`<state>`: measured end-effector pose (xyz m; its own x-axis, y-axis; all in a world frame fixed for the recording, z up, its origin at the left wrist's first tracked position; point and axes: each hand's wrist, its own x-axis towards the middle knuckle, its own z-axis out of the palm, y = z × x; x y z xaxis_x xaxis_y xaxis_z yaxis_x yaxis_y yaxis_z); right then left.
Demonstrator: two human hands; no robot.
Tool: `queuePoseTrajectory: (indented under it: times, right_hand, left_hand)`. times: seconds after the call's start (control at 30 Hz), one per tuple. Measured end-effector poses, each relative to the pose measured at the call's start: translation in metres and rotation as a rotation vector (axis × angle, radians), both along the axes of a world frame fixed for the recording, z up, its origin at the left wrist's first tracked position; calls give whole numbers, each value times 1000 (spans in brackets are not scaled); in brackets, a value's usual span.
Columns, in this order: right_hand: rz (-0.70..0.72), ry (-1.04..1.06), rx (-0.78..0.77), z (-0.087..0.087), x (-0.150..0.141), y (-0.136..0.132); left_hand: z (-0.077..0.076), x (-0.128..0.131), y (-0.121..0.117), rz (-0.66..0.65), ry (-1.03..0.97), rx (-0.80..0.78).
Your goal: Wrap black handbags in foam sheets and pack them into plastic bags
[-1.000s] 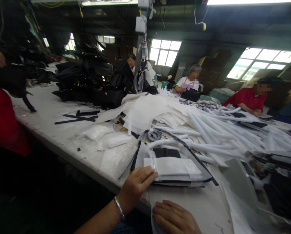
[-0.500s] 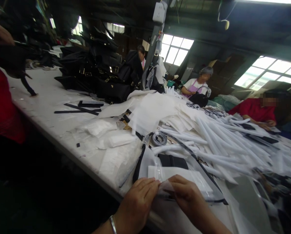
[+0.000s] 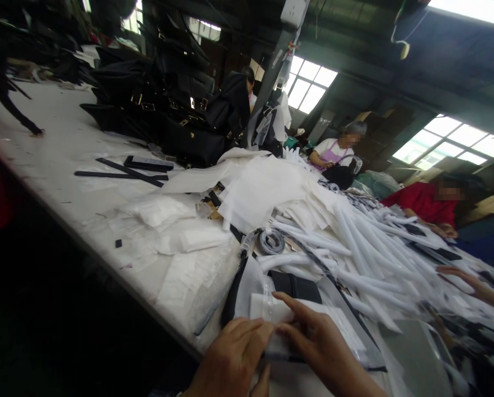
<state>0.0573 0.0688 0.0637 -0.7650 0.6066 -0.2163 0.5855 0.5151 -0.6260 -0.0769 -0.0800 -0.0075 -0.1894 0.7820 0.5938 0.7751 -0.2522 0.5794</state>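
A black-edged bag (image 3: 232, 295) lies in front of me under translucent wrapping (image 3: 247, 286). A white sheet (image 3: 342, 325) and a folded black piece (image 3: 294, 286) lie on it. My left hand (image 3: 234, 353) is closed at the bag's near edge, its fingers pressed together on the wrapping; part of its grip is hidden. Just beside it, my right hand (image 3: 319, 336) is open over the white sheet. Its index finger is stretched out and its thumb is apart, near the left fingertips.
White foam-like tubes (image 3: 366, 248) and white sheets (image 3: 263, 187) are heaped beyond the bag, by a grey coil (image 3: 270, 241). Black bags (image 3: 176, 110) are piled behind. Another person's hand (image 3: 466, 281) reaches in from the right. Black strips (image 3: 127, 173) lie left.
My right hand has let go of the wrapping and spread its fingers, while my left stays at the edge. Another person's hand has appeared at the right. The view has shifted slightly.
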Motion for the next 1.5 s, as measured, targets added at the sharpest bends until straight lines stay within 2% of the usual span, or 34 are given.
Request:
queuePoseTrajectory:
  times: [0.23, 0.47, 0.6, 0.73, 0.87, 0.97, 1.1, 1.3, 1.43, 1.5]
  right_hand:
    - [-30, 21, -2, -10, -2, 1]
    - [-65, 100, -96, -15, -4, 2]
    - [-86, 116, -4, -18, -9, 6]
    - [-62, 162, 16, -18, -13, 7]
    - [-22, 95, 78, -18, -15, 6]
    - [12, 26, 172, -17, -18, 6]
    - [66, 46, 304, -17, -20, 8]
    - [60, 60, 237, -23, -20, 13]
    - [89, 77, 227, -27, -22, 17]
    - [99, 90, 215, -26, -22, 17]
  left_hand:
    - [0, -4, 5, -10, 129, 77]
    - [0, -4, 8, 28, 220, 146]
    - [-1, -2, 9, 33, 212, 159]
    - [-2, -2, 8, 39, 208, 142]
    - [-1, -3, 8, 35, 210, 130]
    - [-1, -2, 9, 41, 222, 153]
    - [-5, -2, 9, 47, 256, 184]
    - [-12, 3, 8, 40, 335, 110]
    - [-19, 10, 11, 180, 303, 191]
    - [-20, 10, 10, 171, 357, 177]
